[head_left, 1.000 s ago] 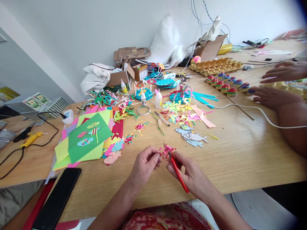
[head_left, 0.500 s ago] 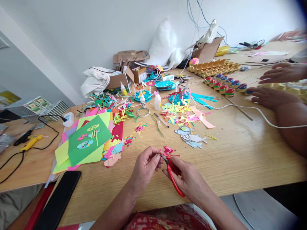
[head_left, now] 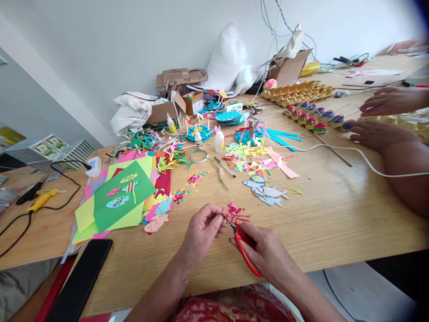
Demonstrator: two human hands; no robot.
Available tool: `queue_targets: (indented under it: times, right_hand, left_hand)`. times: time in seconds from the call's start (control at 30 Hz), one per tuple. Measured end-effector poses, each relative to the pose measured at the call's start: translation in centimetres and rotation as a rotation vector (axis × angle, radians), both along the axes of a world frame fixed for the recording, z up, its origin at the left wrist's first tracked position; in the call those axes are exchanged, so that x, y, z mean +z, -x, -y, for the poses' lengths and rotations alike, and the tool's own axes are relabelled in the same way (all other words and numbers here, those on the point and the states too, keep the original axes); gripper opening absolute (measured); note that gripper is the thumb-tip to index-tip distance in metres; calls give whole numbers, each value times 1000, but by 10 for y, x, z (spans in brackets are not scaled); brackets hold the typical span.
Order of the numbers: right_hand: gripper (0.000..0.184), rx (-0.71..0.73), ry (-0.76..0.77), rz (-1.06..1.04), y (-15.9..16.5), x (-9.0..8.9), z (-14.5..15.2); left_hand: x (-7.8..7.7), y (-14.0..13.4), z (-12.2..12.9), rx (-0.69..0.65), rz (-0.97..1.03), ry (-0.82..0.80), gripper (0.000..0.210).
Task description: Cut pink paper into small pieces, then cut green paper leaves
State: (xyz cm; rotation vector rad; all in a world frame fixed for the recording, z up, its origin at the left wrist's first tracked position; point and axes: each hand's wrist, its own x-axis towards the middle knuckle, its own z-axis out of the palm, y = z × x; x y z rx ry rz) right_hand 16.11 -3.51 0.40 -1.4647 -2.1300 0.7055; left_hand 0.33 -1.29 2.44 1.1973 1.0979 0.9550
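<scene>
Red-handled scissors (head_left: pixel 246 255) are gripped in my right hand (head_left: pixel 268 252), their blades pointing up and left. The blade tips meet the fingertips of my left hand (head_left: pixel 204 228), which are pinched together. Whatever the left fingers hold is too small to make out. Just beyond the blades lies a small heap of pink paper snippets (head_left: pixel 234 212) on the wooden table (head_left: pixel 321 223). Grey paper fish (head_left: pixel 268 192) lie past the heap to the right. Left of my left hand are cut-out paper fish in pink and blue (head_left: pixel 157 222).
A green sheet with paper fish (head_left: pixel 100 201) tops a paper stack at left, near a black phone (head_left: pixel 80 279). Glue bottles (head_left: pixel 219 141) and paper scraps (head_left: pixel 250 156) stand farther back. At right, another person's hands (head_left: pixel 375 134) are near painted eggs (head_left: pixel 318 125); a white cable (head_left: pixel 355 152) crosses the table.
Both hands stay in nearly the same place, with the scissors still at the left fingertips. The view has shifted very slightly.
</scene>
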Motion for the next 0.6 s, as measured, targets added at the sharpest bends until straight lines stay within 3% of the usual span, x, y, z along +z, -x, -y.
queue_targets:
  times: [0.6]
  right_hand:
    - [28,13,96,-6,0,-2,1]
  left_hand:
    - [-6,1,3,13,53,14,18]
